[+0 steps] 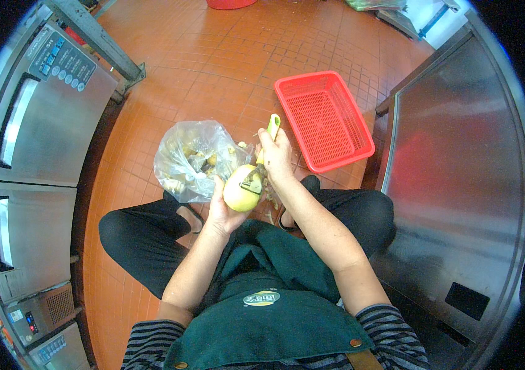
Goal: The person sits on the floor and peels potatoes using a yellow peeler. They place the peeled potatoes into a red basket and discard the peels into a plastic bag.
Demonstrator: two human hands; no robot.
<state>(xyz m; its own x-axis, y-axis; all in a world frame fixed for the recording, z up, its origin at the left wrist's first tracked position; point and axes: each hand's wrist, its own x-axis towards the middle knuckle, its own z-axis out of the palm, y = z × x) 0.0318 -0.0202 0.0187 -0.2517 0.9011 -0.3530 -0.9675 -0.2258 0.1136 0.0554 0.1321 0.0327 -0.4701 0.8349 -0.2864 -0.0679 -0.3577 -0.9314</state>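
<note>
My left hand cups a large, rounded, pale yellow vegetable from below and the left, its thumb up along the near side. In my right hand is a peeler with a yellow-green handle that sticks out beyond the fist. Its dark-framed head lies against the vegetable's upper right side, where dark scraps of skin cling. A clear plastic bag rests on the floor just left of the vegetable. Several yellowish and brown pieces show through it, but their kind cannot be told.
An open red plastic basket sits on the tiled floor at the right. Peelings lie between my feet. Stainless steel cabinets with handles flank me on the left, a steel panel on the right. Part of a red tub shows ahead.
</note>
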